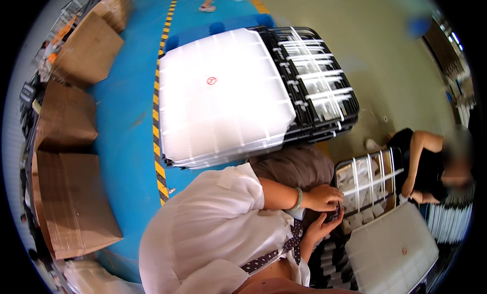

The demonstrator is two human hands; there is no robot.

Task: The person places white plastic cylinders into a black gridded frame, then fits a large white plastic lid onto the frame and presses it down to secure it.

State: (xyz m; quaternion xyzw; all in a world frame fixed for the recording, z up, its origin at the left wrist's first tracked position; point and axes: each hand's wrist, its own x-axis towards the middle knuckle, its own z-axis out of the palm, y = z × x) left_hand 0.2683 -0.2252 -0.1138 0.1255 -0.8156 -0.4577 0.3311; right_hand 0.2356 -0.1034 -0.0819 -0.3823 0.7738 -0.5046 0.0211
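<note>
Hands [322,197] [319,229] at dark object [333,214], shape obscured

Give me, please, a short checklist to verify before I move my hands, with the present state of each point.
1. Both hands visible: ok; the left hand and right hand are close together, beside the black-rimmed frame with white strips.
2. Firm grip: cannot tell; what lies between the hands is mostly hidden.
3. Other people away from the frame: not ok; a co-worker's hand is close to its right edge.
4. Jewellery removed: not ok; a pale green bangle is on the left arm.
5. White-panel stack apart from both hands: ok; it lies ahead, to the left.
</note>
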